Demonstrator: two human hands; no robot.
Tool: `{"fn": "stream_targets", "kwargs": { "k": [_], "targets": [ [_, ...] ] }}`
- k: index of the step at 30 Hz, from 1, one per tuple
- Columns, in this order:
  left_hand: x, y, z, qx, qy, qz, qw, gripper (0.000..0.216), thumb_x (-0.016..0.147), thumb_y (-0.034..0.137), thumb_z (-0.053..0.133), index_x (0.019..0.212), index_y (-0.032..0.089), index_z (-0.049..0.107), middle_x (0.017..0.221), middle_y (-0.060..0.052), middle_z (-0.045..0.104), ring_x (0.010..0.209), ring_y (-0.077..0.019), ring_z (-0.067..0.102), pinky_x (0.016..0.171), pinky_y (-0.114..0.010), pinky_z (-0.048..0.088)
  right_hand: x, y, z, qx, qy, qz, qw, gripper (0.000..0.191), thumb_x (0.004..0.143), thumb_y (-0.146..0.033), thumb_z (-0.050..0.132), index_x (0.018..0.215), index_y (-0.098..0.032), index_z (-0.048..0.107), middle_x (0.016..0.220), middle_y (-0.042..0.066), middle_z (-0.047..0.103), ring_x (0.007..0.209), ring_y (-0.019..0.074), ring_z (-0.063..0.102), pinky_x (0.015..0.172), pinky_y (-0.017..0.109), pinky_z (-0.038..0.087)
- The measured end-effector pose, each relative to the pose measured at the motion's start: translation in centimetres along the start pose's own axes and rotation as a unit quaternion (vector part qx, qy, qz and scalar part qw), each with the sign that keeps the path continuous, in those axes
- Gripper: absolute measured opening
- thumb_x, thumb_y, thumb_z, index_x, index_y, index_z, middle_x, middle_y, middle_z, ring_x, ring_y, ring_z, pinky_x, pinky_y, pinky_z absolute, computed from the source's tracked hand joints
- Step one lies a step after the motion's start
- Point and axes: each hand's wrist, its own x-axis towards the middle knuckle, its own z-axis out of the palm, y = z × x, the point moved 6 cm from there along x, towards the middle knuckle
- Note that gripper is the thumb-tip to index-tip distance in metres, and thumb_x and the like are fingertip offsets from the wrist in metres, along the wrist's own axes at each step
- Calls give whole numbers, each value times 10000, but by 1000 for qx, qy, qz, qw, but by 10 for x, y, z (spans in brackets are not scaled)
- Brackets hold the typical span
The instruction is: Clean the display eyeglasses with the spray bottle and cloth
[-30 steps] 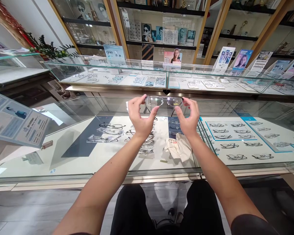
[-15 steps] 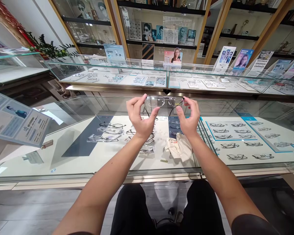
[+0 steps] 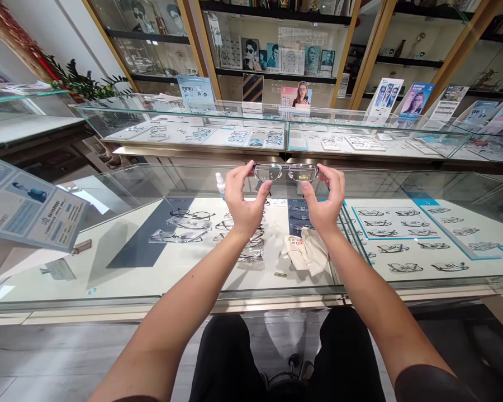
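Note:
A pair of eyeglasses (image 3: 285, 172) with thin dark frames is held up level above the glass counter, lenses towards me. Yellow lettering shows on the right lens. My left hand (image 3: 245, 202) pinches the frame's left end between thumb and fingers. At the right end, my right hand (image 3: 326, 200) grips it in the same way. The temples are partly hidden behind the hands. Beneath my right hand lies a crumpled cream cloth (image 3: 305, 251) with red print. A white spray bottle (image 3: 220, 184) stands just behind my left hand, partly covered by it.
The glass display counter (image 3: 184, 279) holds rows of eyeglasses (image 3: 406, 268) under its top. A small greenish-gold piece (image 3: 280, 274) lies near the cloth. A printed sign (image 3: 33, 206) stands at left. A second glass case (image 3: 218, 137) runs across behind.
The eyeglasses and both hands have shifted slightly right. The glasses have turned a little, so the lens lettering reads more clearly. The white bottle has come into view behind my left hand.

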Motion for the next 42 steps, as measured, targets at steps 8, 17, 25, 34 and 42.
{"fn": "stream_targets", "kwargs": {
  "k": [8, 17, 25, 34, 42],
  "targets": [
    [-1, -1, 2, -4, -17, -18, 1000, 530, 1016, 592, 735, 1418, 247, 719, 1219, -113, 744, 1127, -263, 686, 967, -446, 579, 0, -2, -1, 3, 8, -5, 1000, 409, 1032, -485, 691, 1401, -319, 628, 1243, 85, 648, 1104, 281, 668, 944, 526, 616],
    [1, 2, -2, 29, 3, -3, 1000, 585, 984, 645, 759, 1409, 247, 699, 1244, -117, 709, 1177, -278, 677, 996, -459, 575, -2, 7, 4, -1, -29, 32, 999, 438, 1015, -481, 654, 1411, -295, 629, 1283, 106, 682, 1116, 291, 688, 978, 539, 615],
    [-1, 0, -3, 55, 2, 0, 998, 649, 948, 703, 774, 1407, 252, 697, 1294, -130, 676, 1235, -306, 662, 1037, -485, 566, -6, 15, 10, -2, -53, 53, 997, 469, 1018, -473, 647, 1454, -302, 623, 1320, 111, 714, 1068, 284, 701, 1003, 565, 609],
    [1, -1, 1, 17, -21, -19, 999, 611, 972, 656, 767, 1426, 254, 687, 1321, -134, 694, 1250, -307, 668, 1050, -487, 560, -5, 13, 7, 7, -40, 49, 998, 486, 1019, -468, 672, 1474, -312, 602, 1347, 112, 667, 1089, 283, 692, 1017, 571, 606],
    [1, -10, 8, -26, -52, -60, 996, 692, 943, 680, 795, 1465, 251, 642, 1414, -150, 682, 1273, -298, 715, 1015, -442, 581, -4, 4, 5, 0, -17, 11, 1000, 485, 1015, -490, 705, 1456, -316, 604, 1328, 115, 646, 1158, 313, 685, 984, 580, 627]
  ]
}}
